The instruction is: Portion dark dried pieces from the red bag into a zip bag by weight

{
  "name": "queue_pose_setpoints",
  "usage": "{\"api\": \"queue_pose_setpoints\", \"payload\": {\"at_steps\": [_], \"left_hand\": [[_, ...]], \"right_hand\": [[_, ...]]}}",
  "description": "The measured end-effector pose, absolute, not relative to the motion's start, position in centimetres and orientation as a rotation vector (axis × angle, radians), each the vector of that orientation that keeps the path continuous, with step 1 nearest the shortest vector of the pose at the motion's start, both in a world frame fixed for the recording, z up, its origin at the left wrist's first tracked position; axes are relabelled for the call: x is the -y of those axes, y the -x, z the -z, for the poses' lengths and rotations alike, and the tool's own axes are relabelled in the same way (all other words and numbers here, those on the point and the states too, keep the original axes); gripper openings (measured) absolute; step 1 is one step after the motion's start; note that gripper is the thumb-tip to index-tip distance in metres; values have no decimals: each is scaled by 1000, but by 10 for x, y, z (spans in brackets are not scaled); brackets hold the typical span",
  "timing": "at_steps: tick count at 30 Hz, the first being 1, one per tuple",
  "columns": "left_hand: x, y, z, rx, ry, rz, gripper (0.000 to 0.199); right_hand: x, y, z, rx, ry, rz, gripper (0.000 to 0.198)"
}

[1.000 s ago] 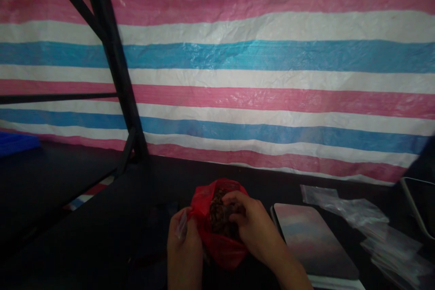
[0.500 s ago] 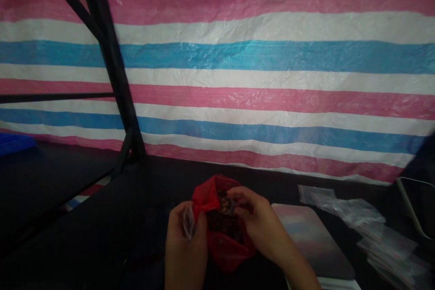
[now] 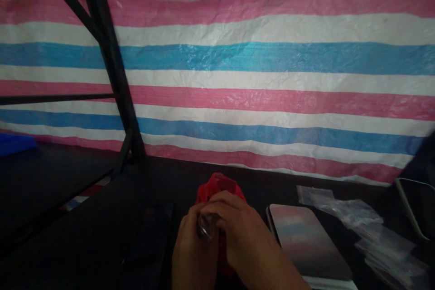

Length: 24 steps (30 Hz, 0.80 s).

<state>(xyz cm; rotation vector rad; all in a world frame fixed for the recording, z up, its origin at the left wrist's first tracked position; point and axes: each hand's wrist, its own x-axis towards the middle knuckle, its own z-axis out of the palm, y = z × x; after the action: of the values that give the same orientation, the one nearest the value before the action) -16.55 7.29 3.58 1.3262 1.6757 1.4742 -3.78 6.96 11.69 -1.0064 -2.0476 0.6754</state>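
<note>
My left hand (image 3: 195, 244) is closed around a small clear plastic bag (image 3: 205, 226), whose shiny mouth shows between the two hands. Fingers bent, my right hand (image 3: 238, 231) is brought up against that mouth from the right; what its fingertips pinch is hidden. Behind and beneath both hands sits a red bag (image 3: 219, 184), its rim gathered. My hands cover most of it, and its contents do not show now.
A flat tablet-like slab with a glossy top (image 3: 307, 235) lies right of my hands. Beyond it are several overlapping clear plastic bags (image 3: 360, 217) and a phone-like device (image 3: 418, 208). A black metal post (image 3: 117, 72) rises at left, near a blue tray (image 3: 15, 143). A striped sheet (image 3: 265, 59) hangs behind.
My right hand has left the red bag's opening, where brown bits showed, and moved left and nearer to the small bag. My left hand has shifted slightly right.
</note>
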Motion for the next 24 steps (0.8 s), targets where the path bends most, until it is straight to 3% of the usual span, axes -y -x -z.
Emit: {"api": "queue_pose_setpoints", "payload": {"at_steps": [5,12,18,24], "left_hand": [[-74,164,-40,-1686,-1304,-1487,37],[-76,159,-45,-1714,-1254,-1581,45],[-78,167,-34,-1716,-1283,-1653,41],[-78,168,-34,-1705,-1290,-1676,34]], "right_hand": [[-70,37,-118,2113,1007,-485,45],[-73,32,-117,1977,966,-568,43],[-83,18,-114,1771,1116,-534,39],[-86,16,-92,1911,1371,-547,40]]}}
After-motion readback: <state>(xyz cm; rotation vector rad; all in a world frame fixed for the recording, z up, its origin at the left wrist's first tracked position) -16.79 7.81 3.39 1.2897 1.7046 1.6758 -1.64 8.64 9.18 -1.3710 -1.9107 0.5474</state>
